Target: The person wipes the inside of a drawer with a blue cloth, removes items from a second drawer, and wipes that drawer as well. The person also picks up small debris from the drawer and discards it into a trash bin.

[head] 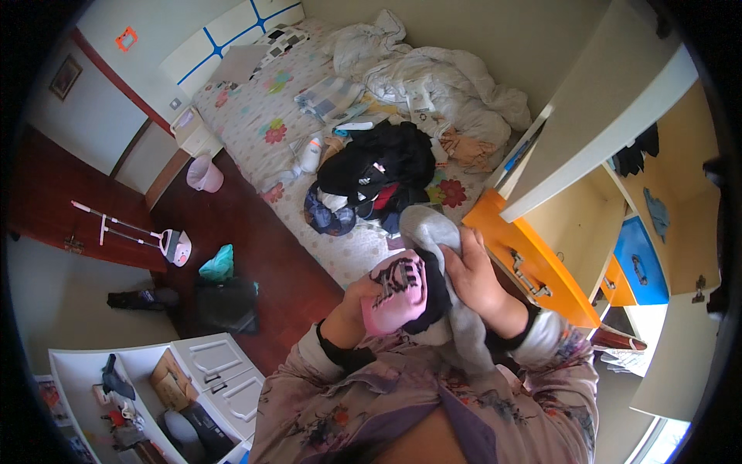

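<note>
My left hand (346,313) grips a pink sock (382,316) with a black pattern, bunched up in front of my chest. Against it, between both hands, sits a bunched black sock or cloth (435,298). My right hand (478,281) holds a long grey knitted sock (426,223); one end stands up above the fingers and the rest hangs down towards my lap. Just beyond my hands, a heap of dark clothes (377,162) lies on the bed (295,211), with a white bottle (311,155) at its left.
On the right stands an open wardrobe with an orange drawer (522,249) pulled out close to my right hand. A rumpled quilt (452,75) covers the bed's far side. Left on the floor are a pink bin (205,174), a dustpan (175,248) and a black bag (226,307). A white cabinet (223,371) stands lower left.
</note>
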The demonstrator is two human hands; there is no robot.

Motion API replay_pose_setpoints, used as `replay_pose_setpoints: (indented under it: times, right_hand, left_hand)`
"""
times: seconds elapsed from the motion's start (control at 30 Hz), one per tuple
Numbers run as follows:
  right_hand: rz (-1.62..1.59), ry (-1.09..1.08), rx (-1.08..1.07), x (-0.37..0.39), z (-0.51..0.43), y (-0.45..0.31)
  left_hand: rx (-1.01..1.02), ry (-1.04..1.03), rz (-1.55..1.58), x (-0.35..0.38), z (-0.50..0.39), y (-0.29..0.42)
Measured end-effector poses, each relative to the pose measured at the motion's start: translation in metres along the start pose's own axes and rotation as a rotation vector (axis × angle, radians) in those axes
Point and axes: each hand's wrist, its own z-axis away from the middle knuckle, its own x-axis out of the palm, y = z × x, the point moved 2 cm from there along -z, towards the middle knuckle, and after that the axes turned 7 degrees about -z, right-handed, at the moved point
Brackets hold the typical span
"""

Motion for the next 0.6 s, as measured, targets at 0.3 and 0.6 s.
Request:
replay_pose_setpoints:
  times: [0.3,0.6]
  right_hand:
    - [-0.405,-0.088,0.388,0.068,-0.012,0.058]
    - [-0.200,0.234,0.328,0.072,-0.034,0.062]
  left_hand:
    - [0.084,-0.130,0.297,-0.077,0.007,0.037]
    - [0.201,0.018,0.158,-0.085,-0.100,0.068]
